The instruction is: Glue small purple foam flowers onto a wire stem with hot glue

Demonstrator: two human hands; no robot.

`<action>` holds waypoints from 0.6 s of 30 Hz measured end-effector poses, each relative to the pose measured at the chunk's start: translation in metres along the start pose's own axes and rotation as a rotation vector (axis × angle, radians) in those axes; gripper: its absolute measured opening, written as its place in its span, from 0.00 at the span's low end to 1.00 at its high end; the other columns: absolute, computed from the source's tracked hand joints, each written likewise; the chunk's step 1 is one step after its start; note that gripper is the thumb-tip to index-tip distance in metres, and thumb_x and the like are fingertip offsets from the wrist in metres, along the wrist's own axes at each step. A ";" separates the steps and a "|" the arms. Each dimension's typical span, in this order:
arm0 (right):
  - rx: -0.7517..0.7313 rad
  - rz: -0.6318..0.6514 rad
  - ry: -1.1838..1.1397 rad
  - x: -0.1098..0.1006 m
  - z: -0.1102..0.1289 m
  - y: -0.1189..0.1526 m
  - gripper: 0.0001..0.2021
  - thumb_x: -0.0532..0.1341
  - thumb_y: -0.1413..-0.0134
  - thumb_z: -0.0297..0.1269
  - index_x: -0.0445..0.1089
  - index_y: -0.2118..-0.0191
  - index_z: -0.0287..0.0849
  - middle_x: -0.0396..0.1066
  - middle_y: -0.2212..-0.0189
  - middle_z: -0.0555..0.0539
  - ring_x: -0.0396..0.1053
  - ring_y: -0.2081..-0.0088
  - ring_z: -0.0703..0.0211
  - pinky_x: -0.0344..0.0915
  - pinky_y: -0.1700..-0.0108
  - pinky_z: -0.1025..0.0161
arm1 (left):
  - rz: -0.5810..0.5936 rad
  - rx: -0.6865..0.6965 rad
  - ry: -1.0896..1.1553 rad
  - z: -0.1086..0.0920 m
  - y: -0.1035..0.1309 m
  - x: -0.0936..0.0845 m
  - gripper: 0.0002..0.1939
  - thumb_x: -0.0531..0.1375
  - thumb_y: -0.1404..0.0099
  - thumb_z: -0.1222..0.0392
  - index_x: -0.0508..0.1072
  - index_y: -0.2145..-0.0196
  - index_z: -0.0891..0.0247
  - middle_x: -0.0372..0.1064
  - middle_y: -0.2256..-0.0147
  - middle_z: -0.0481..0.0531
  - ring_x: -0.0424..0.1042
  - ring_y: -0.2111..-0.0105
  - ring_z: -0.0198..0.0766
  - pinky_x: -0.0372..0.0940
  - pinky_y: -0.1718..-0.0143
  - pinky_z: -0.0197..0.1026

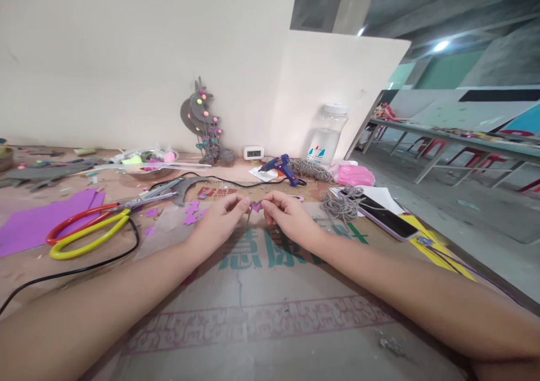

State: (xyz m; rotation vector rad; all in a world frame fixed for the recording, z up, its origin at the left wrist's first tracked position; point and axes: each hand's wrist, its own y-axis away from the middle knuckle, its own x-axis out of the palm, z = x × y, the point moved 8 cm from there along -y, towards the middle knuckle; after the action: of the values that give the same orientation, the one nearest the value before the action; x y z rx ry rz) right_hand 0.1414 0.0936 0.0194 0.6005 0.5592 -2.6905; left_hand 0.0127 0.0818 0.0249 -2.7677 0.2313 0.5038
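Observation:
Between my two hands is a small purple heart point(255, 206), with a short bit of grey yarn point(248, 216) hanging below it. My left hand point(225, 215) pinches the heart's left edge between thumb and fingers. On the opposite edge, my right hand point(287, 212) is closed in a pinch too. Both hands hover over a printed cardboard sheet point(189, 336). Several purple foam cutouts point(190, 215) lie just left of my left hand. A blue glue gun point(283, 168) rests behind my right hand, and a tangle of grey yarn point(343, 204) sits to its right.
Scissors with red and yellow handles point(90, 232) lie left on purple sheets point(46, 218), near a black cord point(71, 271). At the back stand a decorated grey moon point(200, 116), a small digital clock point(253, 153) and a clear bottle point(327, 136). A phone point(388, 218) lies right.

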 end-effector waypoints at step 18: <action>-0.024 -0.039 0.088 -0.007 0.010 0.000 0.18 0.47 0.39 0.44 0.60 0.76 0.41 0.60 0.81 0.53 0.58 0.77 0.66 0.55 0.73 0.67 | 0.032 -0.011 -0.054 -0.003 0.001 0.005 0.11 0.55 0.41 0.54 0.72 0.70 0.64 0.69 0.73 0.48 0.66 0.72 0.34 0.60 0.69 0.35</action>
State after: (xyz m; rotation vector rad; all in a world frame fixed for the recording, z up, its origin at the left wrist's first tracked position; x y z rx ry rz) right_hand 0.1439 0.0906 0.0313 0.7107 0.6312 -2.7003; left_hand 0.0177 0.0793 0.0251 -2.7607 0.2608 0.5888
